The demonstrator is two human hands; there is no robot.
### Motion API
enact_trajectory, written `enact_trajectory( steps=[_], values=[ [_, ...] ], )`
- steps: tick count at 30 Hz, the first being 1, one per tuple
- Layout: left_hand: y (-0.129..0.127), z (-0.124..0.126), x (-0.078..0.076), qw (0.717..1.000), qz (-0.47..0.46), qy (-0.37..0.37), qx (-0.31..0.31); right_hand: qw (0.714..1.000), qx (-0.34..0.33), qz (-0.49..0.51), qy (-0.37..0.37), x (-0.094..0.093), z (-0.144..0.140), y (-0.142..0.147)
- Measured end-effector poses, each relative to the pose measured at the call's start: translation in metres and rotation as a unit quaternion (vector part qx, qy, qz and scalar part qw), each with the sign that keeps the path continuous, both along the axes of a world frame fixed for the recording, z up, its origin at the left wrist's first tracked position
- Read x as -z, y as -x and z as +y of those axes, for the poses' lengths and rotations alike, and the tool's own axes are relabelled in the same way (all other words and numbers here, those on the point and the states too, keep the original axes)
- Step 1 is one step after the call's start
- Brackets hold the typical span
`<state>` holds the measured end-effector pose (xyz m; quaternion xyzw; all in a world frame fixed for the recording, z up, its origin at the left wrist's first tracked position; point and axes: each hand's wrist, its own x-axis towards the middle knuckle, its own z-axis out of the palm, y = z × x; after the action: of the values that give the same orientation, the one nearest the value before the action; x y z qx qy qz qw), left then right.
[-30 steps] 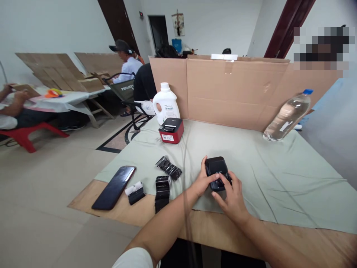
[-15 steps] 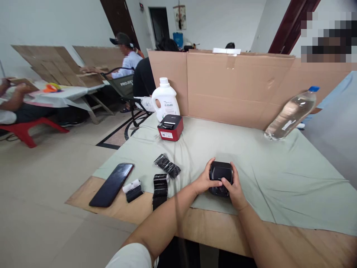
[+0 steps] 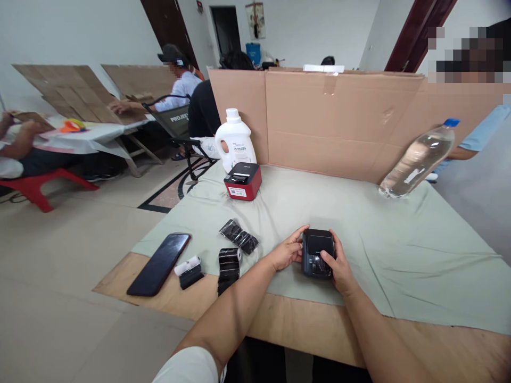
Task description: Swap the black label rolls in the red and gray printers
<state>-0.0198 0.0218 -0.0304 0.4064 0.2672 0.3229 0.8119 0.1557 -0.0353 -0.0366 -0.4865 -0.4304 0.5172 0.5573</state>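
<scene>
A black portable label printer [image 3: 318, 250] sits between both of my hands over the green cloth near the table's front. My right hand [image 3: 340, 268] grips its right side, with the thumb on the front of its top. On the other side, my left hand [image 3: 288, 251] holds the left edge, its index finger reaching to the far corner and its thumb bent at the side. Left of my forearm lie several rolls: a black label roll [image 3: 229, 264], partly hidden by my arm, a black patterned strip [image 3: 239, 235] and a white-and-black roll [image 3: 189, 272].
A dark phone [image 3: 158, 264] lies at the table's left corner. Farther back stand a red-and-black printer [image 3: 242, 182] and a white jug [image 3: 236, 141]. A tilted water bottle [image 3: 419, 159] leans near the cardboard screen [image 3: 339, 125]. Other people sit at left and beyond the screen.
My left thumb has come off the printer's top to its left side. The printer's lid and front now show more fully. My right hand keeps its grip.
</scene>
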Motion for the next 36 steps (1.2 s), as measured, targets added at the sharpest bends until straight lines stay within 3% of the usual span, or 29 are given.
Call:
enact_trajectory(
  steps=[8,12,15,18,21,24,30,36],
  values=[
    [0.0,0.001,0.004,0.999,0.03,-0.029,-0.026,0.995,-0.08,0.051,-0.031,0.006,0.001,-0.012],
    [0.001,0.001,0.002,0.998,0.047,-0.039,-0.015,0.995,-0.065,0.073,-0.02,0.005,0.004,-0.015],
    [0.001,0.001,0.001,0.998,0.046,-0.032,-0.015,0.998,-0.032,0.043,-0.03,0.006,0.006,-0.014],
    [0.001,0.001,0.002,0.998,0.05,-0.031,-0.014,0.998,0.05,-0.014,-0.039,0.011,0.009,-0.015],
    [0.001,0.0,0.003,0.997,0.07,-0.036,0.001,0.988,0.134,-0.069,-0.032,0.014,0.011,-0.02],
    [0.002,0.0,0.002,0.997,0.075,-0.031,0.006,0.977,0.174,-0.117,-0.042,0.014,0.012,-0.025],
    [0.002,0.0,-0.001,0.997,0.067,-0.025,-0.004,0.958,0.144,-0.207,-0.14,0.007,0.009,-0.021],
    [0.001,0.0,0.001,0.996,0.084,-0.04,0.006,0.961,0.091,-0.232,-0.12,0.006,0.007,-0.017]
  ],
)
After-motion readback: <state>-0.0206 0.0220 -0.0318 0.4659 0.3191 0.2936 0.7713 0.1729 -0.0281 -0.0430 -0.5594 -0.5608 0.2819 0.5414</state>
